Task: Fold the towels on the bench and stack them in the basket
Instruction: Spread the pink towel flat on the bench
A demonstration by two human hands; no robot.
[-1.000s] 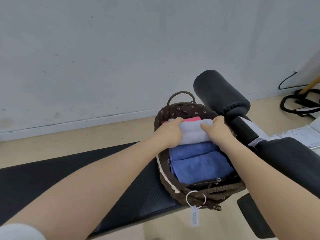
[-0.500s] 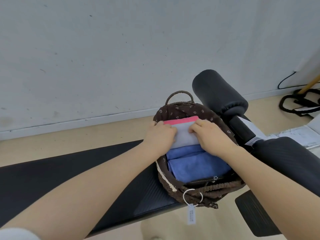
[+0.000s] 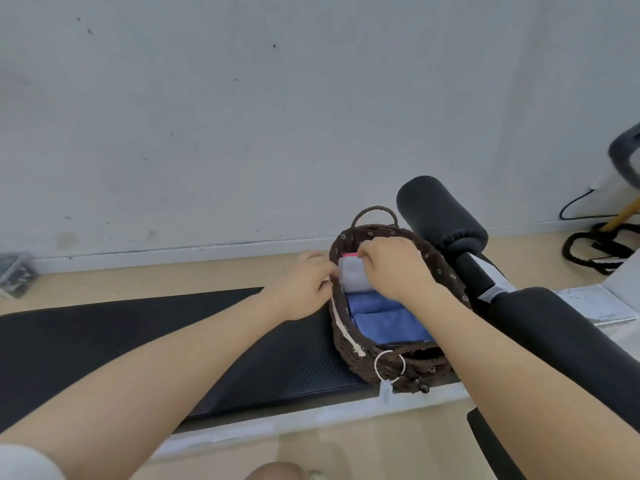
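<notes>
A dark brown woven basket with a flowered lining sits at the right end of the black bench. Two folded blue towels lie in its near half. A folded white towel stands behind them, with a strip of a pink towel showing at the far end. My right hand covers the white towel's top, fingers curled over its far edge. My left hand is at the basket's left rim, fingertips curled against the towel's left side.
A black foam roller and a padded arm of the bench flank the basket on the right. A tag on a white ring hangs from the near rim. Black straps lie on the floor by the wall.
The white towel has gone down into the basket's far end behind the blue ones. My left hand slid left to the rim, and my right hand moved over the towel's top.
</notes>
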